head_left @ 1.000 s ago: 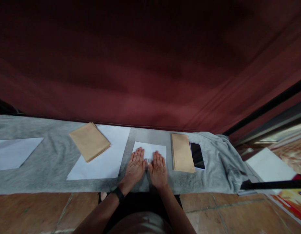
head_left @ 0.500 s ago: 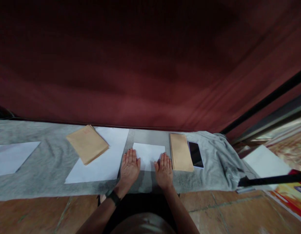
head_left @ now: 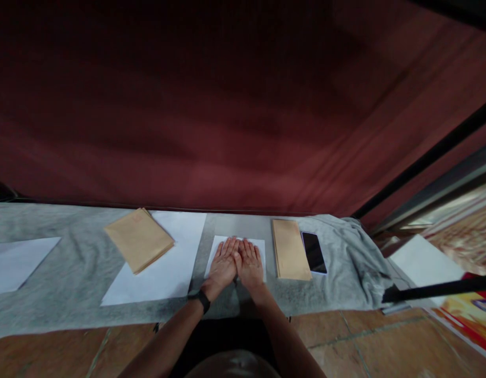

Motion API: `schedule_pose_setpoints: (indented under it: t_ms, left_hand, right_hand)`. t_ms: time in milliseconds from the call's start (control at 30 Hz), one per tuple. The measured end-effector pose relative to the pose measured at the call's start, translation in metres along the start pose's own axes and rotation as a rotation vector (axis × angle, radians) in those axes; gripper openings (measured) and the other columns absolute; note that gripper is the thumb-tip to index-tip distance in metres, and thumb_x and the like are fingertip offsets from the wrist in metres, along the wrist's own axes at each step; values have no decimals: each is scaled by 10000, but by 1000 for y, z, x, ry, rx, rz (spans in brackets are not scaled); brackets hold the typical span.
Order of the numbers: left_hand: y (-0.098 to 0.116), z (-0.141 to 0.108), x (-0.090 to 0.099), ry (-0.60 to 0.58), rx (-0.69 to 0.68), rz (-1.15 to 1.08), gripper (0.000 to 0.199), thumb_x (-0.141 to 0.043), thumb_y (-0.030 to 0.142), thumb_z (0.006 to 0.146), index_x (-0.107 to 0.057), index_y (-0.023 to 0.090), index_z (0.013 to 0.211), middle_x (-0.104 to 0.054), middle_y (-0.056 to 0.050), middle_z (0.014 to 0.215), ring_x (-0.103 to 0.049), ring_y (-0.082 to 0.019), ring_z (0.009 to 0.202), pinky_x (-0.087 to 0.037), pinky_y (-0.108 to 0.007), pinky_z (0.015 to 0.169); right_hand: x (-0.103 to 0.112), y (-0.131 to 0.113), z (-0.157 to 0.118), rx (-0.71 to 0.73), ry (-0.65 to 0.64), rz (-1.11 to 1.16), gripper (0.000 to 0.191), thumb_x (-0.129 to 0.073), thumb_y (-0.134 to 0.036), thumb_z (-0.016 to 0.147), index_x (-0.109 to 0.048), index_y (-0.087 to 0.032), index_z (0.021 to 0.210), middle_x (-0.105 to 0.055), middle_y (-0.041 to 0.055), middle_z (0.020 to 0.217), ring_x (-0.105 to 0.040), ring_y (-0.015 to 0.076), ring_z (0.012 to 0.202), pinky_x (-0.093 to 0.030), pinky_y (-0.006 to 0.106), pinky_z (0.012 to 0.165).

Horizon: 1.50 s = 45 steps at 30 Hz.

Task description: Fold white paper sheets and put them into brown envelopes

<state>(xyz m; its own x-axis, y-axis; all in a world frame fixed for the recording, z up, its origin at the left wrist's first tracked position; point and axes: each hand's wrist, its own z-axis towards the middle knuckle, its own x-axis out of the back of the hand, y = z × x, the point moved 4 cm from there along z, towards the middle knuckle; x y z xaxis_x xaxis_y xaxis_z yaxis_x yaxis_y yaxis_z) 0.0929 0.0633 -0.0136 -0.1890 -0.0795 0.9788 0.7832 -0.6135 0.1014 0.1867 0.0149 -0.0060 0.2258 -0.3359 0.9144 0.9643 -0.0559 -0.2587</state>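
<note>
The left hand (head_left: pixel 224 265) and right hand (head_left: pixel 250 265), earlier apart, lay together (palms down, gripping nothing) on the small white sheet (head_left: pixel 214 247), apparently smoothing it.

Hands (head_left: pixel 224 266) hide the middle of the small white sheet (head_left: pixel 216 242).

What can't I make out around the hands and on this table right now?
- Head view: middle of the small white sheet, covered by the left hand and right hand.
- Head view: part of the large white sheet, under the left brown paper stack.
- Head view: far-left white sheet, cut off by the left edge.
- Head view: reddish mark on that stack, too small and blurred to read.
</note>
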Motion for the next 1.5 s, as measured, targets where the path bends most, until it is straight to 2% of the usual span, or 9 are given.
schedule_pose_setpoints:
  t_ms: [167,433,600,767,1000,1100,1200,1367,1500]
  left_hand:
    - [-7,1,7,-3,64,-2,573,-300,210,981,-405,59,1523,-370,-156,1613,-276,-245,1527,-193,-454,1255]
    - [-26,-6,16,27,228,18,594,-298,293,1002,-401,9,1513,-384,-195,1594,-319,-275,1508,-199,-450,1247]
    - [-36,-19,16,136,309,5,593,-318,294,993,-432,-23,1481,-439,-234,1552,-390,-322,1464,-302,-482,1199]
    - [-39,-35,26,197,285,8,543,-338,225,976,-467,-11,1447,-574,-234,1427,-548,-334,1296,-431,-481,1081]
    - [-39,-31,44,116,371,-36,534,-392,159,925,-490,-7,1423,-688,-211,1134,-647,-305,1079,-486,-432,999]
    - [-48,-29,41,79,454,-189,561,-410,132,904,-466,28,1452,-690,-192,1141,-683,-279,1033,-521,-393,962]
    - [-56,-30,36,61,481,-290,583,-426,72,875,-473,82,1456,-709,-159,1167,-714,-238,1009,-545,-344,937]
    - [-58,-35,34,69,469,-319,577,-444,44,866,-490,92,1440,-702,-153,1223,-710,-222,1061,-546,-331,970]
    - [-55,-37,36,70,453,-323,553,-430,32,879,-510,92,1423,-704,-151,1188,-721,-219,1013,-557,-334,950]
  right_hand:
    - [0,10,2,-47,28,-58,489,-364,-331,1071,-490,-100,1483,-447,159,1555,-411,279,1453,-288,488,1205]
    - [2,35,-9,-62,204,-104,567,-339,-374,1074,-418,-19,1509,-450,250,1531,-417,322,1443,-348,518,1159]
    - [0,41,-15,-77,216,-144,581,-331,-375,1076,-399,0,1514,-431,269,1537,-410,339,1444,-366,526,1147]
    - [1,40,-17,-84,195,-161,591,-334,-380,1077,-387,12,1516,-398,273,1554,-405,344,1447,-363,515,1155]
    - [3,40,-14,-110,141,-120,593,-363,-372,1069,-386,15,1517,-378,275,1562,-405,349,1448,-343,516,1171]
    - [2,41,-14,-119,128,-112,599,-365,-373,1067,-393,33,1507,-361,285,1567,-402,349,1450,-336,519,1174]
    - [0,42,-14,-114,161,-108,593,-357,-374,1065,-398,15,1510,-378,275,1563,-414,342,1442,-342,520,1166]
    - [0,41,-12,-134,202,-90,566,-357,-350,1055,-432,-1,1495,-447,278,1519,-451,342,1415,-341,547,1151]
    - [1,24,-12,-112,163,-60,524,-365,-299,1051,-445,-26,1492,-448,247,1532,-415,316,1446,-313,535,1173]
